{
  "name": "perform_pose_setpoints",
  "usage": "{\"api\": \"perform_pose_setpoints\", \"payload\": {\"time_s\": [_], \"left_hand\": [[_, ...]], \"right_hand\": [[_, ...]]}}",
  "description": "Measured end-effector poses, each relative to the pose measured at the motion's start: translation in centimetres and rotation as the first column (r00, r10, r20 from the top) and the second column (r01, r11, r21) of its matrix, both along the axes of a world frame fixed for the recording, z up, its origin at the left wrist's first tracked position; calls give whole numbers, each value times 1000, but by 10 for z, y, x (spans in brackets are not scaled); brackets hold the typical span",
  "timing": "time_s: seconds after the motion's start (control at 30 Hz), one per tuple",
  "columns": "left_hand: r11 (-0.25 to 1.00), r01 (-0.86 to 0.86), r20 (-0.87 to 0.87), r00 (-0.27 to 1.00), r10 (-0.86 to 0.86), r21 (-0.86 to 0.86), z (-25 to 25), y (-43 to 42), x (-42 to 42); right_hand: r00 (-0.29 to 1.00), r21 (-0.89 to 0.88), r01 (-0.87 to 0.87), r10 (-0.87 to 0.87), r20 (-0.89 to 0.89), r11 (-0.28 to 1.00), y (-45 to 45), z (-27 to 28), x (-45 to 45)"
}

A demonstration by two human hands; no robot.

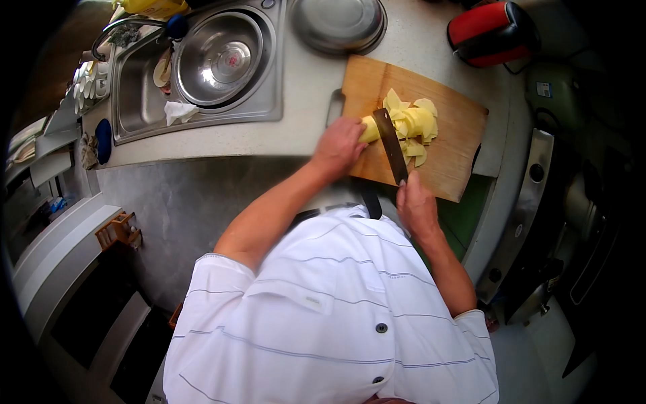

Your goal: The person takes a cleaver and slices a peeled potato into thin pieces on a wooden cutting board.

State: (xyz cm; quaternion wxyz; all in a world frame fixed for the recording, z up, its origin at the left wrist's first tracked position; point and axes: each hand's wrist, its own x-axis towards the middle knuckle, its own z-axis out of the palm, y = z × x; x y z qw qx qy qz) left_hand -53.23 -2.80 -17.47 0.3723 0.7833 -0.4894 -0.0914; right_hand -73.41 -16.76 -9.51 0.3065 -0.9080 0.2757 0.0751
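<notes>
On the wooden cutting board (447, 165) lies a peeled potato (369, 129), pale yellow, with my left hand (338, 148) closed on its left end. My right hand (418, 204) grips the handle of a dark-bladed kitchen knife (391, 147). The blade stands against the cut end of the potato, pointing away from me. To the right of the blade, several thin potato slices (418, 126) lie in an overlapping heap, a few of them loose near the knife. My fingers cover most of the knife's handle.
At the left is a steel sink (138, 94) with a metal bowl (222, 60) in it and a faucet (124, 23) above. A round metal pan or lid (340, 23) sits behind the board. A red and black kettle (491, 34) stands back right; a gas stove (531, 202) is at the right.
</notes>
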Motion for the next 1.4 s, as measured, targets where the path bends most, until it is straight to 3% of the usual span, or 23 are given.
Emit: {"api": "perform_pose_setpoints", "payload": {"time_s": [0.33,0.43,0.53,0.8,1.17,1.4], "left_hand": [[1000,11,-1,1000,-11,-4,1,0,1],[1000,10,-16,1000,-9,8,3,0,1],[1000,11,-8,1000,-11,4,4,0,1],[1000,1,3,1000,-1,-17,-1,0,0],[1000,-6,-17,1000,6,-7,-1,1,-1],[1000,4,-20,1000,-4,-5,1,1,1]], "right_hand": [[995,52,-26,21,96,998,-7,-3,5],[997,43,-71,71,15,997,-10,-24,10],[996,28,-46,44,81,999,-11,-37,10],[1000,9,-17,17,8,1000,-5,-4,5],[999,26,-38,38,-20,999,-9,-9,4],[994,7,-61,60,89,998,-11,-32,17]]}}
